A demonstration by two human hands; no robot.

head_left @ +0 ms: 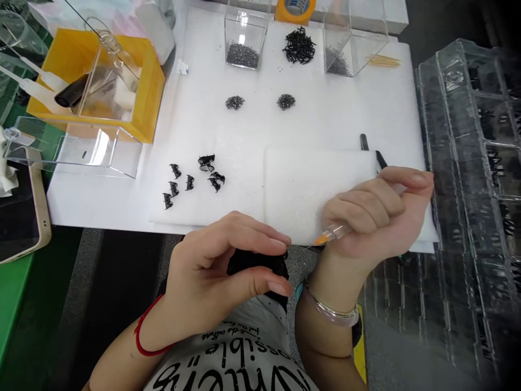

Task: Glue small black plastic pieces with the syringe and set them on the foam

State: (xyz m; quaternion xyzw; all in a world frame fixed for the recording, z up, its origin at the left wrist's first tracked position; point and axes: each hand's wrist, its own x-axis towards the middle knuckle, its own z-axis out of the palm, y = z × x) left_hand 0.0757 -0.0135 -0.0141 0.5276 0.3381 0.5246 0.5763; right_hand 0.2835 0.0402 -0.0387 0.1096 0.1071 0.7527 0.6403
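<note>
My left hand [211, 266] is curled at the table's front edge, its thumb and fingertips facing each other across a dark shape. What it holds there is hard to tell against the dark background. To its right, my right hand [370, 217] is closed round a clear, thin tool with an orange tip [322, 239], its fine needle pointing left towards my left fingertips. Several small black parts [190, 182] lie on the white foam sheet [240, 201], up and left of my left hand. Two small piles of dark bits [235, 102] [286, 101] lie farther back.
Clear boxes [247, 32] of dark bits and a pile of black pieces [299, 45] stand at the back, near wooden sticks [385, 61]. A yellow box [150, 92], a clear lid [101, 155] and a phone [38, 201] are left. Clear compartment trays [459, 141] border the right.
</note>
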